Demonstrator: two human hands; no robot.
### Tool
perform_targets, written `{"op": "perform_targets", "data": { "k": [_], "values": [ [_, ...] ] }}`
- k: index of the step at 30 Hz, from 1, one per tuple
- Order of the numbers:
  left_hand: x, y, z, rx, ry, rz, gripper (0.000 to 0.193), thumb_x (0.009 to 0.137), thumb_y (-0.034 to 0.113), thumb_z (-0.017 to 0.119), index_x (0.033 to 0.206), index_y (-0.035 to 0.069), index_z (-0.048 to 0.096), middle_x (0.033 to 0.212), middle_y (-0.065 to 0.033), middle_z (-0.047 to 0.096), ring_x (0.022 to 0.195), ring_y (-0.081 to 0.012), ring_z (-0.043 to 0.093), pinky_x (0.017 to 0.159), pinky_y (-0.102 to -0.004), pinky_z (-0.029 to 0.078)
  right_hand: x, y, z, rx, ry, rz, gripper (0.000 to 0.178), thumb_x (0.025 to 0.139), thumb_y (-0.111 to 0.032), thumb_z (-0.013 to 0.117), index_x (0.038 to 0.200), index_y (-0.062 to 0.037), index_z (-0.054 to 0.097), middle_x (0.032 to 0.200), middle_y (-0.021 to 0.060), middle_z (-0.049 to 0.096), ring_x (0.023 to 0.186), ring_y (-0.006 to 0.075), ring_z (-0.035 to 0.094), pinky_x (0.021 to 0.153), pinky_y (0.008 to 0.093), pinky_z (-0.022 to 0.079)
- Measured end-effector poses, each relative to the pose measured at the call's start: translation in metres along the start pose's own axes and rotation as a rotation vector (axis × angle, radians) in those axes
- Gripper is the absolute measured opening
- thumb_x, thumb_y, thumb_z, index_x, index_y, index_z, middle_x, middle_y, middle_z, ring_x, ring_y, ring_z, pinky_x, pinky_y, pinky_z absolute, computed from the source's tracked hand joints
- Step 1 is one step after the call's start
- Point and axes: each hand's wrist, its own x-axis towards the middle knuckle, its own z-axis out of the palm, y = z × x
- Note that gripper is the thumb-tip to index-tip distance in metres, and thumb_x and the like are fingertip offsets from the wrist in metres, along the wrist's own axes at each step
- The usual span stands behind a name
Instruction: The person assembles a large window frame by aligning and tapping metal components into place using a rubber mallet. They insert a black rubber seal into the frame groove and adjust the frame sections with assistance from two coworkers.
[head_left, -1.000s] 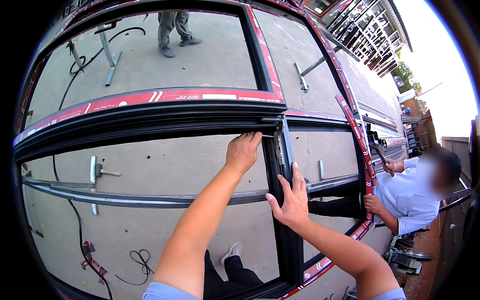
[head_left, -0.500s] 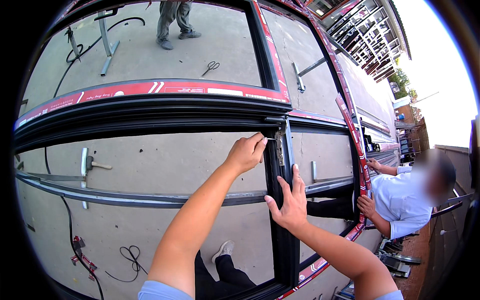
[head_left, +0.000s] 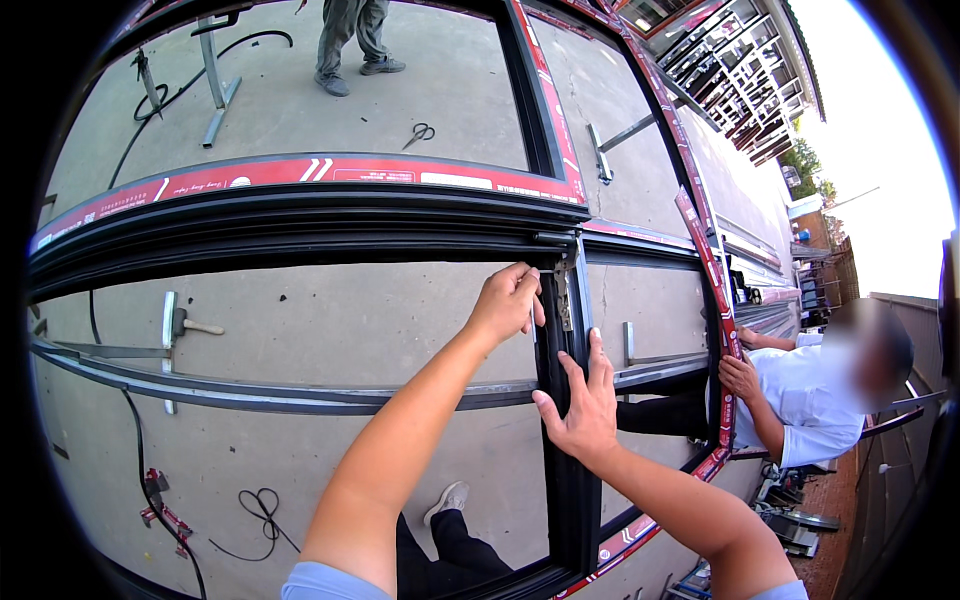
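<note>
My left hand (head_left: 508, 303) is closed around a thin metal hex key (head_left: 533, 318), held at the inner corner of a black window frame (head_left: 400, 232). Most of the key is hidden by the fingers. Beside its tip, a metal hinge (head_left: 564, 295) is set along the frame's upright bar. My right hand (head_left: 586, 408) lies on that black bar (head_left: 566, 490) below the hinge, fingers spread and thumb out to the left.
Metal support rails (head_left: 300, 398) run under the frame. A hammer (head_left: 195, 326), scissors (head_left: 420, 134) and black cable (head_left: 262, 520) lie on the concrete floor. At right a co-worker (head_left: 800, 390) holds a red-taped strip (head_left: 712, 270). Another person's legs (head_left: 350, 45) stand beyond.
My left hand has turned and shifted slightly right, and the key's shaft now points downward past the fingers. My right hand stays in place on the bar.
</note>
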Motion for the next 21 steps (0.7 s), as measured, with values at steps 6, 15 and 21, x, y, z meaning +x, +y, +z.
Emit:
{"op": "perform_targets", "data": {
  "k": [6, 15, 21],
  "values": [
    [-0.009, 0.004, 0.009, 0.069, 0.031, 0.036, 0.034, 0.112, 0.026, 0.047, 0.090, 0.003, 0.057, 0.062, -0.0135, 0.068, 0.041, -0.0119, 0.055, 0.042, -0.0269, 0.042, 0.000, -0.001, 0.000, 0.038, 0.010, 0.010, 0.069, 0.093, -0.044, 0.075, 0.142, 0.0013, 0.057, 0.165, 0.0378, 0.025, 0.144, 0.0551, 0.037, 0.119, 0.0588, 0.035],
    [0.000, 0.033, 0.013, -0.248, 0.070, -0.361, 0.027, 0.104, 0.021, 0.046, 0.092, 0.004, 0.061, 0.079, -0.0150, 0.075, 0.052, -0.0118, 0.058, 0.049, -0.0267, 0.045, -0.002, 0.000, -0.001, 0.022, 0.012, 0.000, 0.069, 0.095, -0.042, 0.074, 0.146, 0.0000, 0.054, 0.168, 0.0363, 0.020, 0.140, 0.0549, 0.040, 0.117, 0.0592, 0.037],
    [0.013, 0.038, 0.014, -0.407, 0.115, -0.535, 0.027, 0.101, 0.018, 0.044, 0.090, 0.003, 0.064, 0.083, -0.0120, 0.073, 0.060, -0.0101, 0.058, 0.053, -0.0262, 0.050, -0.001, -0.002, -0.003, 0.035, 0.006, 0.017, 0.070, 0.094, -0.045, 0.075, 0.143, 0.0011, 0.058, 0.167, 0.0371, 0.023, 0.145, 0.0554, 0.036, 0.120, 0.0595, 0.035]
  ]
}}
